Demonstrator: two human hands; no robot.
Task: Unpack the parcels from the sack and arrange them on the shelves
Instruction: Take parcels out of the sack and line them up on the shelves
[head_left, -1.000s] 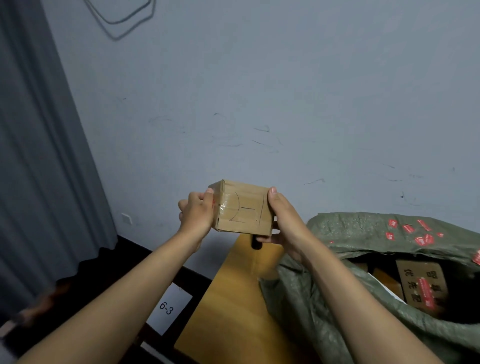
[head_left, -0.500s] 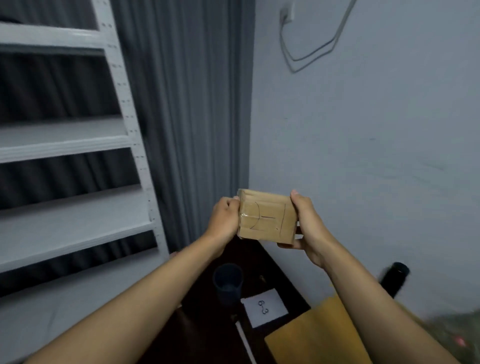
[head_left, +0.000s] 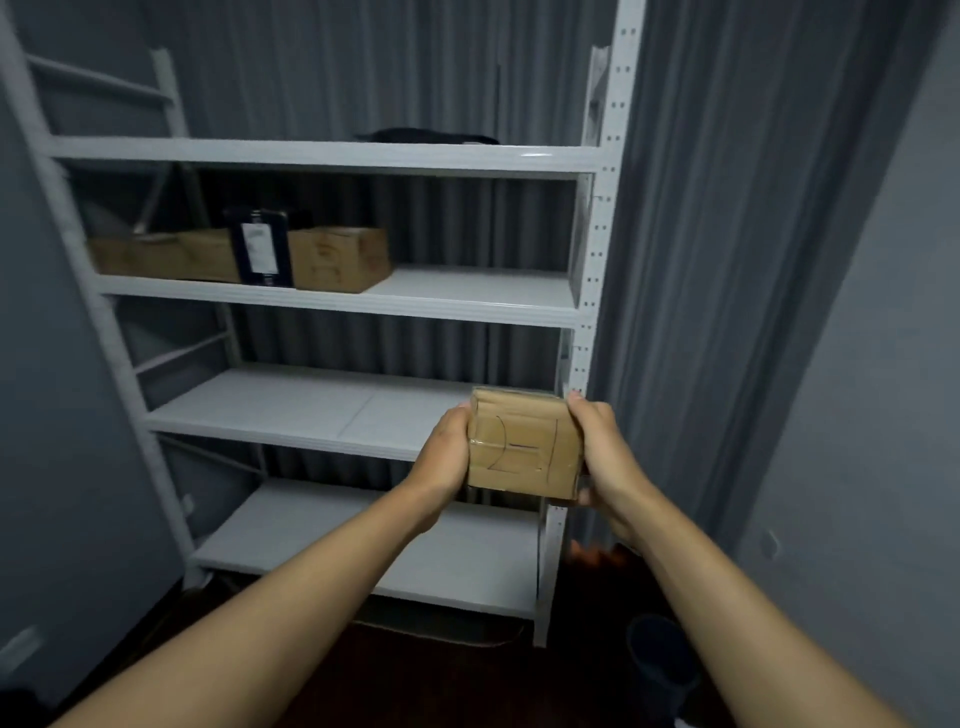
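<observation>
Dim, cool, even light; soft focus, wide-angle bending at edges, faint glare on top shelf edge (head_left: 545, 154).

Head camera (worn) faces shelves (head_left: 332, 301), close.

We reach both bare forearms forward from the lower corners of the view, converging at chest height. Our left hand (head_left: 445, 451) is turned palm-inward, its fingers wrapped round the left side of the small parcel (head_left: 523, 451). Our right hand (head_left: 597, 447) mirrors it, thumb lying along the upper right edge and fingertips curled under the bottom corner. Both wrists are fairly straight.
</observation>
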